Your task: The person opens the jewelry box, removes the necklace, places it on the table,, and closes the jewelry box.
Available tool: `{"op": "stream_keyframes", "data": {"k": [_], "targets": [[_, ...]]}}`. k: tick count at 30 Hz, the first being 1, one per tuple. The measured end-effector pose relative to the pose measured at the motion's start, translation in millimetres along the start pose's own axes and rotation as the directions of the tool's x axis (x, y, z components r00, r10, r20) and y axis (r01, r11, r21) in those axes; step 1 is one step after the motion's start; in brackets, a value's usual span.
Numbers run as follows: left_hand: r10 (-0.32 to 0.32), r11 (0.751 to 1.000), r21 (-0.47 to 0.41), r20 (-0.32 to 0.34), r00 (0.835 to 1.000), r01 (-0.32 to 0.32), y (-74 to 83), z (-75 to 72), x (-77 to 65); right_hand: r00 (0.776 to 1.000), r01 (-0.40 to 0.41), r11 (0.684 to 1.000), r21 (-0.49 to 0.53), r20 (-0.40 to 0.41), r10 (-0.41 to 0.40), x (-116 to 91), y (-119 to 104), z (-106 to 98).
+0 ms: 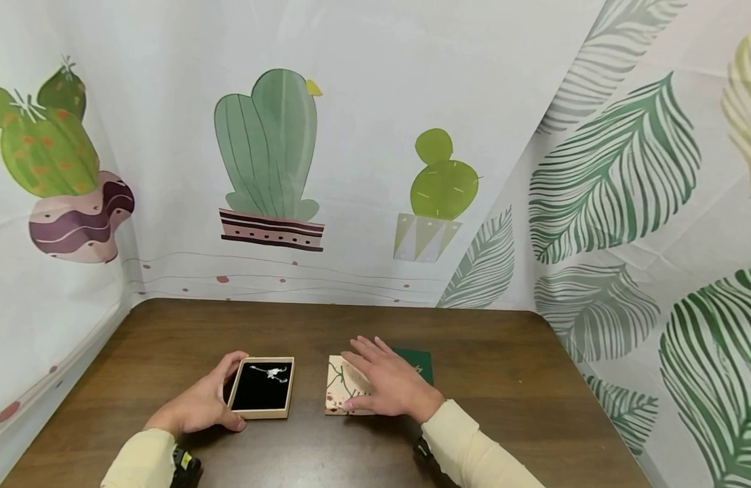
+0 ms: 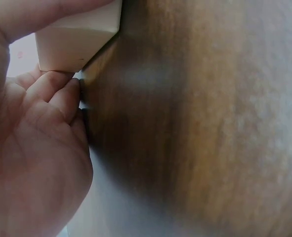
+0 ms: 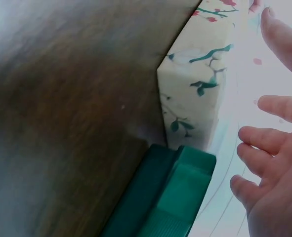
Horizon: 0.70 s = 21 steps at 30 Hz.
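Observation:
An open jewellery box [image 1: 261,388] with a cream rim and black lining lies on the table, left of the middle. A silver necklace [image 1: 274,372] rests on the lining near the top. My left hand [image 1: 205,400] holds this box by its left side, thumb at the near corner and fingers at the far one; the left wrist view shows the pale box wall [image 2: 79,47] between them. To the right sits a cream lid [image 1: 340,386] printed with branches and red blossoms. Spread over its right part is my right hand [image 1: 390,383], fingers apart and holding nothing.
A dark green box [image 1: 423,366] with gold marks lies against the lid's right side, partly hidden by the right hand. The brown wooden table [image 1: 503,407] ends at a white curtain [image 1: 363,135] printed with cacti and leaves.

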<state>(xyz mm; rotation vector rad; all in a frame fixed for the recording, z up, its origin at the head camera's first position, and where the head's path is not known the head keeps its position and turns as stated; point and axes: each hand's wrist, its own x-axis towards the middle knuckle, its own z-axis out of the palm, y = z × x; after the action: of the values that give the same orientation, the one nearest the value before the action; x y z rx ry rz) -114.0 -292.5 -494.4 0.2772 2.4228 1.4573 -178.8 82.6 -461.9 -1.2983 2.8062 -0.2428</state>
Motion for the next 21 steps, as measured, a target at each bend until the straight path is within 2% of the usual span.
{"op": "stream_keyframes", "data": {"k": [10,16,21], "targets": [[0.013,1.0,0.006,-0.004,1.0,-0.013,-0.6,1.1,1.2,1.0,0.029,0.999,-0.023,0.006,-0.028,13.0,-10.6,-4.5],[0.021,1.0,0.015,-0.012,1.0,-0.021,-1.7,1.0,1.4,0.998,0.053,0.999,-0.002,0.021,-0.053,21.0,-15.8,-7.1],[0.032,0.999,0.017,-0.015,0.999,-0.031,-1.6,1.0,1.4,0.998,0.042,0.999,0.002,0.042,-0.042,27.1,-19.8,-8.0]]}}
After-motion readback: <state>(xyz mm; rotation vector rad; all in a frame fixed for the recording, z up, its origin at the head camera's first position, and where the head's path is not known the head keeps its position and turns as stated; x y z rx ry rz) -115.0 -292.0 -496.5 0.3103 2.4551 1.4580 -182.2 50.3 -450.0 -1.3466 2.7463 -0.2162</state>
